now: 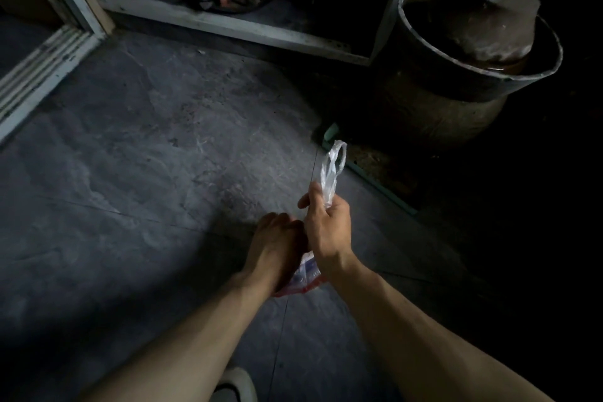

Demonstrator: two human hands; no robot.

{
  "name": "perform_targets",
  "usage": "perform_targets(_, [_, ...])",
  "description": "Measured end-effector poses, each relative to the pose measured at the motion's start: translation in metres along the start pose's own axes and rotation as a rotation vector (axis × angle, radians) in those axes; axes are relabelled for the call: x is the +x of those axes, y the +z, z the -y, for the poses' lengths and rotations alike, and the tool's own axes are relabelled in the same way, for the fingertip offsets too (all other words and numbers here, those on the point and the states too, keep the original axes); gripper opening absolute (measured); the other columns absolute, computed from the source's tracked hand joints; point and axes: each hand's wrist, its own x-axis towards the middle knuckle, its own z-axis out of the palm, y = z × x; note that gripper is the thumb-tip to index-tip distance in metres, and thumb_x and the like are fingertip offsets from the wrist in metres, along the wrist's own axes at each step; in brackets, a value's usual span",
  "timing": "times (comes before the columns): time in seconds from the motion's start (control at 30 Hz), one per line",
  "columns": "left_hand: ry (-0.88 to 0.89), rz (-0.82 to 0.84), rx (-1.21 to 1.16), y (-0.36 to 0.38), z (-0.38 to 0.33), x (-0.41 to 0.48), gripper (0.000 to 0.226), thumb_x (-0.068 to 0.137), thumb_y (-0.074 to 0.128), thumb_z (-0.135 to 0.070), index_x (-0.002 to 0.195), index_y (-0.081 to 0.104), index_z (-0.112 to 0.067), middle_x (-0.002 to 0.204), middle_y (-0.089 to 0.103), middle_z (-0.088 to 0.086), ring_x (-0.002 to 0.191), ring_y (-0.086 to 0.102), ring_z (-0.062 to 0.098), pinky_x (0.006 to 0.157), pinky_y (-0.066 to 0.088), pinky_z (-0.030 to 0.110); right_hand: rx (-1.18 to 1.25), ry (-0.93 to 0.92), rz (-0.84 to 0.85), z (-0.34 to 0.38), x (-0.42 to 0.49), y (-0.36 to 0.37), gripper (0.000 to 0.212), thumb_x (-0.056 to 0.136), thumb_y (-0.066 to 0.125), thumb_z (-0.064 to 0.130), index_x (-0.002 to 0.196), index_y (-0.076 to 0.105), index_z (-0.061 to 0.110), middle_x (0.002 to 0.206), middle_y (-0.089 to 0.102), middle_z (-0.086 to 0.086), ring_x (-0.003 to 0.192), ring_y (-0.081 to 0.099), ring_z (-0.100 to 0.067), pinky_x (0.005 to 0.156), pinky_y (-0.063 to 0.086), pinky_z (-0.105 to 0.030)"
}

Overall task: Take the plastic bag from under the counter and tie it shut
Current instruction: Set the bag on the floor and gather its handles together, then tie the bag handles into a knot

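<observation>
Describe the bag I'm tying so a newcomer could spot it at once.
Start at the dark pot on the right. Below and left of it, over the grey floor, the right hand grips the bag by its twisted neck. It is the only clear, crinkly plastic, with a loop sticking up from the hand.

Thin glossy clear plastic bag (331, 173); matt, rough grey floor (146, 157), perhaps stone.

Two grips (277, 240) (327, 226), one plastic bag (330, 174)
</observation>
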Motion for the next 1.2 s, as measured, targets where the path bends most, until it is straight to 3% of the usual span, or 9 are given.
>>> perform_targets(0.4, [0.056,-0.029,-0.100,-0.008,0.015,-0.009,0.016,0.081,0.066,-0.020,0.092,0.073,-0.028,0.101,0.076,-0.007,0.106,0.066,0.015,0.112,0.030,0.037,0.035,0.025,0.079,-0.001,-0.001,0.003,0.046,0.103,0.042,0.046,0.071,0.057,0.016,0.050,0.045,0.000,0.047,0.046,-0.020,0.048,0.041,-0.034])
perform_targets(0.5, [0.006,-0.100,-0.102,-0.010,0.025,-0.005,0.020,0.088,0.055,-0.029,0.098,0.072,-0.028,0.107,0.074,-0.007,0.108,0.064,0.017,0.104,0.035,0.034,0.086,-0.013,0.129,0.010,0.000,0.004,0.039,0.102,0.047,0.042,0.076,0.059,0.017,0.053,0.050,0.004,0.047,0.050,-0.014,0.044,0.045,-0.031])
perform_targets(0.6, [-0.028,-0.170,-0.159,-0.019,0.032,-0.004,0.045,0.083,0.039,-0.042,0.107,0.073,-0.023,0.109,0.075,0.002,0.109,0.065,0.027,0.100,0.043,0.038,0.056,-0.058,0.200,0.018,0.001,0.006,0.027,0.101,0.053,0.033,0.090,0.063,0.011,0.067,0.058,0.001,0.057,0.055,-0.013,0.050,0.047,-0.030])
perform_targets(0.73, [-0.113,-0.313,-0.411,-0.037,0.032,-0.012,0.059,0.068,0.052,-0.053,0.112,0.069,-0.019,0.107,0.074,0.004,0.103,0.066,0.026,0.092,0.049,0.035,0.058,-0.102,0.245,0.021,0.003,0.001,0.022,0.101,0.054,0.022,0.101,0.059,0.000,0.065,0.062,0.006,0.057,0.061,-0.004,0.057,0.053,-0.024])
perform_targets(0.83, [-0.229,-0.323,-0.814,-0.046,0.020,-0.021,0.043,0.073,0.072,-0.035,0.114,0.064,-0.032,0.109,0.068,-0.005,0.093,0.066,0.000,0.074,0.049,0.005,-0.004,-0.070,0.268,0.016,0.002,-0.005,0.022,0.098,0.060,0.027,0.114,0.058,0.011,0.091,0.069,-0.002,0.082,0.070,-0.013,0.076,0.061,-0.040])
perform_targets(0.9, [-0.299,-0.291,-1.050,-0.049,0.012,-0.019,0.040,0.081,0.073,-0.011,0.103,0.061,-0.042,0.102,0.069,-0.006,0.083,0.070,-0.007,0.056,0.052,0.007,0.009,-0.018,0.311,0.014,-0.002,-0.005,0.028,0.098,0.061,0.029,0.119,0.052,0.013,0.099,0.069,-0.012,0.086,0.072,-0.021,0.073,0.062,-0.044])
perform_targets(1.03, [-0.355,-0.263,-1.039,-0.050,0.007,-0.012,0.015,0.091,0.060,-0.015,0.095,0.062,-0.030,0.089,0.074,-0.001,0.086,0.072,0.016,0.072,0.058,0.033,-0.141,-0.089,0.296,0.013,-0.007,-0.005,0.019,0.100,0.055,0.030,0.107,0.058,0.012,0.098,0.066,-0.019,0.085,0.068,-0.023,0.075,0.060,-0.046])
perform_targets(1.13, [-0.353,-0.335,-1.066,-0.047,0.010,-0.011,0.023,0.094,0.061,-0.011,0.084,0.064,-0.032,0.085,0.071,-0.001,0.072,0.068,0.005,0.060,0.051,0.018,-0.265,-0.152,0.249,0.014,-0.003,-0.010,0.018,0.097,0.060,0.029,0.102,0.069,0.014,0.107,0.058,-0.004,0.105,0.059,-0.021,0.094,0.053,-0.042])
perform_targets(1.2, [-0.352,-0.366,-1.048,-0.046,0.013,-0.012,0.016,0.094,0.062,-0.012,0.086,0.071,-0.022,0.088,0.063,-0.001,0.072,0.065,0.002,0.059,0.045,0.007,-0.295,-0.178,0.215,0.014,0.000,-0.014,0.018,0.096,0.063,0.027,0.101,0.074,0.014,0.106,0.058,-0.001,0.104,0.057,-0.018,0.096,0.051,-0.040])
